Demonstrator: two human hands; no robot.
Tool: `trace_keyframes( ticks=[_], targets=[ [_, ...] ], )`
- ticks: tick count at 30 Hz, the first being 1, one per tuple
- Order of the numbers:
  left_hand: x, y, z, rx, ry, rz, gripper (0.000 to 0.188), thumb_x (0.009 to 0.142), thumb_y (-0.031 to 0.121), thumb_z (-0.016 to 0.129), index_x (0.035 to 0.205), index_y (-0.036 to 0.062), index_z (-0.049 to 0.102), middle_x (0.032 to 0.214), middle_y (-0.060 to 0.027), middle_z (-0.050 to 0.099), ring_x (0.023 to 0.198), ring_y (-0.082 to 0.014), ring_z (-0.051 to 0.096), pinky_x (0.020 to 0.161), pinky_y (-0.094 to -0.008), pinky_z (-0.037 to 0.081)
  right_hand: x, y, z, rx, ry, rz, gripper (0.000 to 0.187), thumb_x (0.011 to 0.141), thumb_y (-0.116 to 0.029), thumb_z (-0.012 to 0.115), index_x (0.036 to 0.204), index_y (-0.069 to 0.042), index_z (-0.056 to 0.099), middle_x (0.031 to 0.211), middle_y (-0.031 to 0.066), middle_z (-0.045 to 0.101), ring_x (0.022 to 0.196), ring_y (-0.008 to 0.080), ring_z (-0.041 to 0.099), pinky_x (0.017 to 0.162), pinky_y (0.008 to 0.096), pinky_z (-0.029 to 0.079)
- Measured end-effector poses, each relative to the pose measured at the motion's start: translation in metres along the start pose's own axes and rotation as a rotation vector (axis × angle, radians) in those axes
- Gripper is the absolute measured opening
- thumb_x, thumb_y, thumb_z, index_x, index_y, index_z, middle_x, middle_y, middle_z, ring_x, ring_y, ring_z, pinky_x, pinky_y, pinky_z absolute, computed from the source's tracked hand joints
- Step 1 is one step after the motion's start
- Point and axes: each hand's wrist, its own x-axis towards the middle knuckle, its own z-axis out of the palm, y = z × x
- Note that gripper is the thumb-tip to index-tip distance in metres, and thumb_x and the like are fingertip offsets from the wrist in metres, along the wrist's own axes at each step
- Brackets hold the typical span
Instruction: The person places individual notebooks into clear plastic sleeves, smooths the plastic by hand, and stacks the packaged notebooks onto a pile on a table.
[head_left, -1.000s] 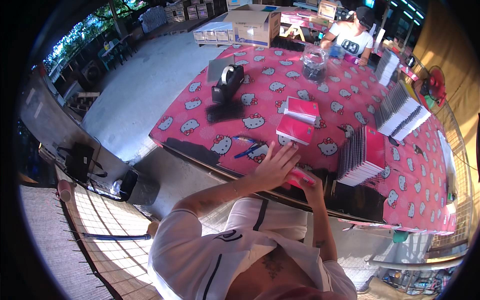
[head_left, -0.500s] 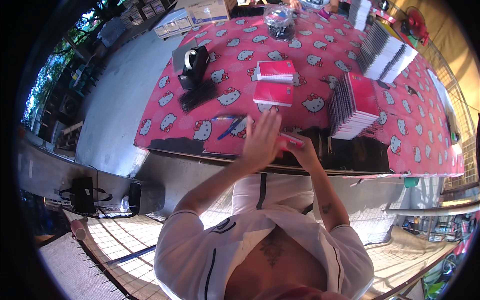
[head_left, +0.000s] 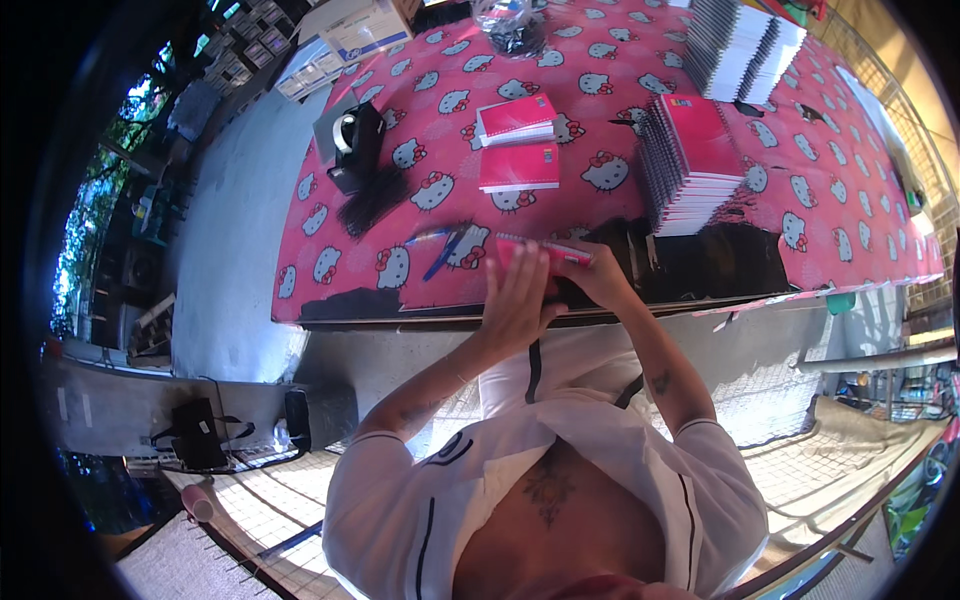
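Observation:
A small red spiral notebook (head_left: 572,252) is held near the table's front edge, its coil along the far side. My right hand (head_left: 606,280) grips its right end, fingers closed around it. My left hand (head_left: 515,298) lies against its near left side with the fingers stretched out. Beyond it are two low piles of red notebooks, the nearer pile (head_left: 519,168) and the farther pile (head_left: 516,118). Left of my left hand lie a blue pen (head_left: 441,258) and some other thin items I cannot make out.
On the left stand a black tape dispenser (head_left: 356,150) and a bundle of black wire-like pieces (head_left: 373,203). A tall stack of red notebooks (head_left: 692,150) is at right, with white spiral-bound stacks (head_left: 745,50) behind. A clear plastic bag (head_left: 512,28) sits at the back of the pink tablecloth (head_left: 600,215).
My left hand has come down from above onto the notebook, which now shows more between my hands. My right hand keeps its grip. The whole view has shifted a little.

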Motion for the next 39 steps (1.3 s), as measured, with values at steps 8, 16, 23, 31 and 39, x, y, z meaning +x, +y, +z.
trace_keyframes(
  ticks=[8,16,23,31,39],
  targets=[
    [0.002,0.001,0.002,-0.071,0.083,0.027,0.063,0.099,0.042,0.048,0.148,0.0029,0.038,0.153,-0.0206,0.035,0.144,-0.0380,0.029,0.114,-0.0666,0.009,-0.001,0.005,0.003,-0.011,0.037,-0.028,0.033,0.088,-0.007,0.068,0.121,-0.002,0.067,0.096,0.0180,0.072,0.084,0.0153,0.067,0.080,0.0322,0.053],
    [0.061,-0.026,-0.054,-0.240,-0.413,0.000,0.061,0.095,0.036,0.057,0.145,0.0043,0.043,0.152,-0.0174,0.037,0.145,-0.0326,0.031,0.114,-0.0645,0.013,-0.003,0.003,-0.002,-0.092,-0.022,-0.014,0.032,0.087,-0.010,0.070,0.117,-0.002,0.068,0.092,0.0180,0.072,0.079,0.0179,0.068,0.077,0.0331,0.052],
    [-0.004,0.002,0.015,-0.089,0.052,0.115,0.089,0.095,0.057,0.045,0.150,-0.0087,0.024,0.156,-0.0315,0.021,0.148,-0.0460,0.015,0.112,-0.0697,0.006,-0.003,0.014,0.003,-0.044,0.056,-0.117,0.033,0.086,-0.009,0.068,0.118,-0.002,0.068,0.092,0.0203,0.071,0.082,0.0202,0.070,0.077,0.0344,0.052],
    [0.002,0.013,0.008,-0.004,0.023,0.103,0.088,0.097,0.060,0.034,0.150,-0.0096,0.025,0.158,-0.0293,0.020,0.148,-0.0440,0.018,0.112,-0.0690,0.005,-0.001,0.006,0.001,-0.106,-0.010,-0.010,0.037,0.083,-0.006,0.068,0.120,-0.003,0.067,0.092,0.0208,0.072,0.081,0.0217,0.071,0.076,0.0335,0.053],
    [0.019,0.011,-0.012,-0.052,-0.052,0.132,0.074,0.097,0.049,0.047,0.148,-0.0033,0.033,0.155,-0.0260,0.028,0.145,-0.0422,0.026,0.113,-0.0669,0.009,-0.004,0.013,0.000,-0.109,-0.026,-0.034,0.035,0.081,-0.007,0.071,0.115,-0.003,0.068,0.089,0.0201,0.071,0.080,0.0246,0.072,0.074,0.0342,0.053]
  ],
)
